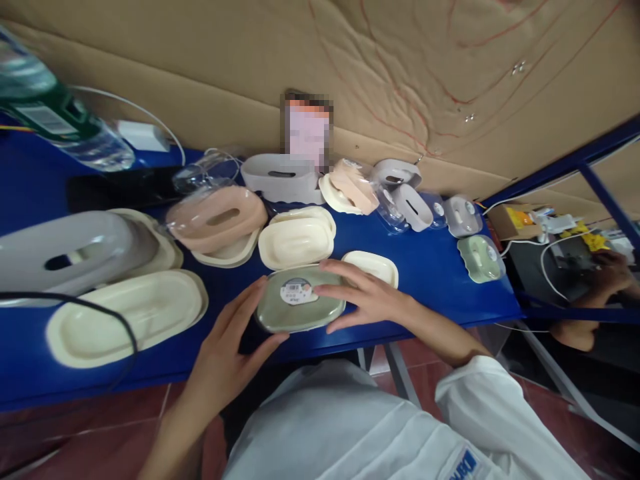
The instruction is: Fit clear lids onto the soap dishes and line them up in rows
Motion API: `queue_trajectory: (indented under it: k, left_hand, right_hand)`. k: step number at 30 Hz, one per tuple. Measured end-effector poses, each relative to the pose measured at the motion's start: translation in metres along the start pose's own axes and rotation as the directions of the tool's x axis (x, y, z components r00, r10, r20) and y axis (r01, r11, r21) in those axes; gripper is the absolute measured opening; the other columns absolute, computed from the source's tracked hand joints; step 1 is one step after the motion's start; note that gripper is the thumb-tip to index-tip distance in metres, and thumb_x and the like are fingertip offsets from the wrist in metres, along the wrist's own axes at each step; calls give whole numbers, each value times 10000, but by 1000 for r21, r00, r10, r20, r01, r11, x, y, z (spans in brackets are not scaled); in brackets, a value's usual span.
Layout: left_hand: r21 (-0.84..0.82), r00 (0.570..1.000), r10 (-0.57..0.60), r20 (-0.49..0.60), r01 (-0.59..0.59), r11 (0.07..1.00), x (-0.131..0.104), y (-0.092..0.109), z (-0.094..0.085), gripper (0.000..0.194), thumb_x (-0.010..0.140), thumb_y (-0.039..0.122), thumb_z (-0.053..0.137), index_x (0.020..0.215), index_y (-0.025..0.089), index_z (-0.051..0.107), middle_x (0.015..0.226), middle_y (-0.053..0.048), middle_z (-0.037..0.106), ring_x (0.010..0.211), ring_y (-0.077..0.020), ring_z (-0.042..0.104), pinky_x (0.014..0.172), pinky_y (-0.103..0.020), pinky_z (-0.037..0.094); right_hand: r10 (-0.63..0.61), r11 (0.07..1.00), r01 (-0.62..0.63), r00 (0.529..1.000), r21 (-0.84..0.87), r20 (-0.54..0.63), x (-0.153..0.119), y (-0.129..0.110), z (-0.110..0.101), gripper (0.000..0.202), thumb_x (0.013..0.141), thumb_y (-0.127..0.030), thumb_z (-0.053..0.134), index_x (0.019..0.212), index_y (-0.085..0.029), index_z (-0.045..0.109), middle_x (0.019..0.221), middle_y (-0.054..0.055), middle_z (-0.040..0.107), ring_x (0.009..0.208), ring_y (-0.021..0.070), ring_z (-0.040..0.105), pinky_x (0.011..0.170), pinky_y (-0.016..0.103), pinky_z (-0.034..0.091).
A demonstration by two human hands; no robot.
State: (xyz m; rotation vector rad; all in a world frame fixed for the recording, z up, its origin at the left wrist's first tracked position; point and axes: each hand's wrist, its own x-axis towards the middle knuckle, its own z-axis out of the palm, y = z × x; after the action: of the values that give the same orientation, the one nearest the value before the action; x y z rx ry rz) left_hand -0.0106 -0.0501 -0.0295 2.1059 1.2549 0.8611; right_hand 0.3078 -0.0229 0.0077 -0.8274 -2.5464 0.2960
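Green box (301, 316) w/ paper label (293, 292) on top is at ctr., near front edge of blue table (430, 273); resting or raised: can't tell. L. hand (225, 350) grips 9 o'clock end, thumb & fingers wide; R. hand (375, 295) holds 3 o'clock end, fingers spread over top. Est. handling: light, stiff, prob. slippery where glossy, low breakage risk; grasp by both ends, clear of label. Adjacent: cream tray (299, 243) at 12 o'clock, peach cover (197, 230) at 10, oval tray (125, 319) at 9.
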Motion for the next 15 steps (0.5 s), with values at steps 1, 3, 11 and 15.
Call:
queue_trajectory:
  k: [1, 3, 11, 15]
  left_hand:
    - [1, 1000, -10, -2, 10, 1000, 0, 1, 0, 756, 1010, 594, 664, 1675, 381, 371, 1618, -69, 574, 1442, -330, 614, 1193, -520, 548]
    - [6, 1000, -18, -5, 18, 1000, 1, 2, -1, 750, 998, 610, 678, 1656, 381, 400, 1602, -66, 586, 1425, -327, 626, 1189, -516, 551]
    - [13, 999, 33, 2, -34, 999, 2, 6, -1, 722, 997, 543, 713, 1635, 382, 415, 1602, -71, 582, 1424, -318, 628, 1183, -519, 559]
    - [-19, 1000, 9, 14, -9, 1000, 1, 5, -2, 722, 980, 540, 734, 1614, 367, 435, 1603, -82, 579, 1443, -331, 610, 1184, -542, 557]
  right_hand:
    - [7, 1000, -7, 1000, 5, 13, 0, 1, 1, 781, 936, -632, 774, 1561, -213, 565, 1650, 201, 491, 1542, 322, 509, 1246, 487, 498]
    - [15, 1000, -15, 999, -2, 51, -1, 1, 3, 834, 942, -622, 771, 1617, -213, 501, 1698, 211, 432, 1565, 335, 482, 1244, 492, 498]
    - [11, 998, 0, 988, -69, 155, 1, 1, 2, 845, 987, -564, 745, 1681, -215, 411, 1762, 233, 329, 1588, 359, 453, 1200, 499, 541]
    - [-9, 998, 18, 991, -62, 137, 0, 2, 3, 808, 992, -551, 748, 1668, -231, 443, 1748, 212, 370, 1580, 349, 466, 1228, 496, 515]
